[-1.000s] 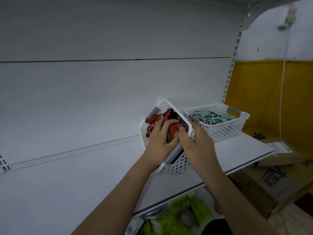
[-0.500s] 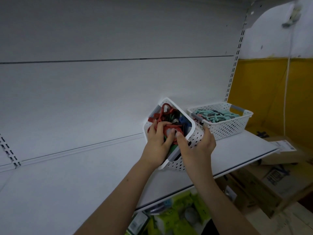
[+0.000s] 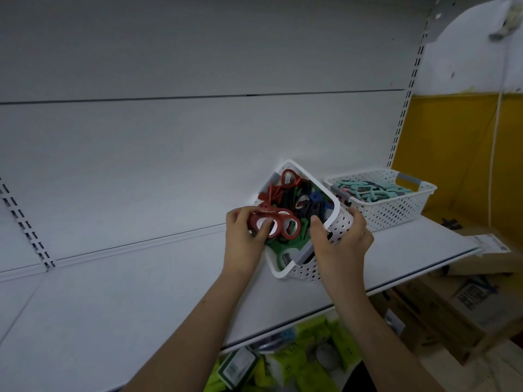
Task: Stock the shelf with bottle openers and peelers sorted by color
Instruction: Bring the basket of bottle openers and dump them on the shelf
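While the white basket [image 3: 338,230] is tipped toward the near left by the right hand [image 3: 338,244] closed on its side, red bottle openers [image 3: 276,223], lying left to right, are pinched by the left hand [image 3: 244,236] over its rim.

Dim, cool, even light, soft shadows only, no glare; wide-angle bend at the edges, slight softness in the corners

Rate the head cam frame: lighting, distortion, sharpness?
Head view: dim, flat, bluish light, no glare, only soft shadows. Wide-angle bend shows in the upright rail and the shelf edge. The tilted basket, the left hand pinching red openers and the right hand on the basket read fairly sharp; the boxes at lower right go soft.
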